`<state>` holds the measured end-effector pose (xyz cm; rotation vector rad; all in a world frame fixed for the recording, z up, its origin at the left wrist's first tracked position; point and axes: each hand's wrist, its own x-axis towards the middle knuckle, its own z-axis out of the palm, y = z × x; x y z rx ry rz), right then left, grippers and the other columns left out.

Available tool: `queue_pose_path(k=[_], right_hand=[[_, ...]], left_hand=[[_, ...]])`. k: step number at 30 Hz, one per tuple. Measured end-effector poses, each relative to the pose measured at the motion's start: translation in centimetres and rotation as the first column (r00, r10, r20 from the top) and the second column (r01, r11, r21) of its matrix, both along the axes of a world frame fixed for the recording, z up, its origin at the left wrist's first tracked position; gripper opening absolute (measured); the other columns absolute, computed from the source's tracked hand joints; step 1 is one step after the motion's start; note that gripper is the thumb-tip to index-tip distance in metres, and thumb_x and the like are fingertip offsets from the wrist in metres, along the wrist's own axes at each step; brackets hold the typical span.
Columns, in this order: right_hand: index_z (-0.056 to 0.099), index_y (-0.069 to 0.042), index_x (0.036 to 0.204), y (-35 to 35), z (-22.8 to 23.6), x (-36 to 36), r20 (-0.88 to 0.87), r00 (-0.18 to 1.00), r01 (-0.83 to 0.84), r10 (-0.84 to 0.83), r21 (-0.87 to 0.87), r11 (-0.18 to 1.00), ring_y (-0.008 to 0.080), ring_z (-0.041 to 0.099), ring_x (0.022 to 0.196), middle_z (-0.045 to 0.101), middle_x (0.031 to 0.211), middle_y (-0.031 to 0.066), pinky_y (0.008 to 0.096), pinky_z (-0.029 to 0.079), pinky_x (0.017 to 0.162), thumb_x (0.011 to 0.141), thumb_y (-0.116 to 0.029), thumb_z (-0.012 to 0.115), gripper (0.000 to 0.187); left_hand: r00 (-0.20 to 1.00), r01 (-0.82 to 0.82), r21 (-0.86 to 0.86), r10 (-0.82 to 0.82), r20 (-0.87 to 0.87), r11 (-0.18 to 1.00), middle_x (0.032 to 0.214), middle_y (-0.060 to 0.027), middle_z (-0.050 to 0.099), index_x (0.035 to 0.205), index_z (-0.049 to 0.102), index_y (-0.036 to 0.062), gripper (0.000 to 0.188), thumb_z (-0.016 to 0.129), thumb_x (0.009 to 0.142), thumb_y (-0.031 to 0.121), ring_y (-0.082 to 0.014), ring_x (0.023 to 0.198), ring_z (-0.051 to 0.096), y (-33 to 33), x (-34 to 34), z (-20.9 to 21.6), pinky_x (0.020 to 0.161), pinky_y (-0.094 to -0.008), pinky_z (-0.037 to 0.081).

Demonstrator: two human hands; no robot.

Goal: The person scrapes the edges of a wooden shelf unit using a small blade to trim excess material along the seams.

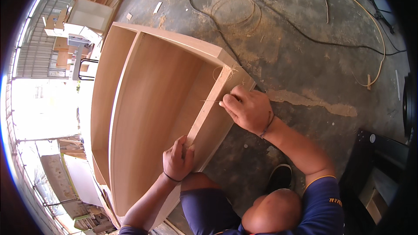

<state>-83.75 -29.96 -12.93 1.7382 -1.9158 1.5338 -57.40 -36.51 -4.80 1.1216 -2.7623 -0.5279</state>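
Observation:
A pale wooden cabinet carcass (156, 91) lies in front of me, with open compartments and a front board (208, 104) along its near right side. My left hand (177, 159) is closed round the lower end of that board's edge. Farther up the same board, my right hand (248, 109) is closed in a pinch. From its fingertips a thin dark strand (211, 100) sticks out across the board's edge; its kind is not clear. Fine curled shavings (227, 73) cling near the board's upper corner.
Black cables (296, 30) and a coiled light strand (237, 11) lie on the stained concrete floor (296, 74). A yellowish hose (379, 13) curves at the far right. Black metal parts (370, 156) stand at right. My shoe (281, 177) is close by. Panels and furniture pieces (89, 15) fill the back left.

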Motion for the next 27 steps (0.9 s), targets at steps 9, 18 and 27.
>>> queue_pose_path(k=[9,18,27], right_hand=[[0.058,-0.011,0.083,-0.8,-3.1,-1.6,0.064,0.997,0.053,-0.045,-0.117,0.992,0.0285,0.059,0.057,0.055,0.076,0.0072,0.0377,0.047,0.050,0.084,-0.019,0.071,0.016],[0.058,-0.009,0.084,-4.3,-4.6,-2.2,0.241,0.963,0.181,-0.124,-0.231,0.956,0.0288,0.059,0.063,0.054,0.074,0.0085,0.0380,0.047,0.053,0.081,-0.016,0.073,0.017],[0.057,-0.007,0.083,-4.4,-5.0,-2.6,0.224,0.959,0.225,-0.175,-0.222,0.949,0.0304,0.059,0.061,0.056,0.076,0.0114,0.0387,0.046,0.051,0.080,-0.010,0.072,0.016]], left_hand=[[1.000,0.027,-0.006,-0.027,-0.002,1.000,0.081,-0.0198,0.065,0.112,0.056,-0.0006,0.029,0.060,0.087,0.013,-0.0376,0.071,0.067,-0.2,0.1,-0.3,0.062,-0.0408,0.053],[1.000,0.020,0.014,-0.020,0.018,1.000,0.082,-0.0201,0.065,0.113,0.056,-0.0013,0.029,0.060,0.088,0.013,-0.0379,0.072,0.067,-0.3,0.1,-0.1,0.063,-0.0403,0.053],[0.996,0.079,-0.040,-0.080,-0.025,0.996,0.076,-0.0198,0.065,0.113,0.056,-0.0008,0.031,0.062,0.085,0.013,-0.0368,0.066,0.066,-0.5,0.2,-0.5,0.059,-0.0405,0.053]])
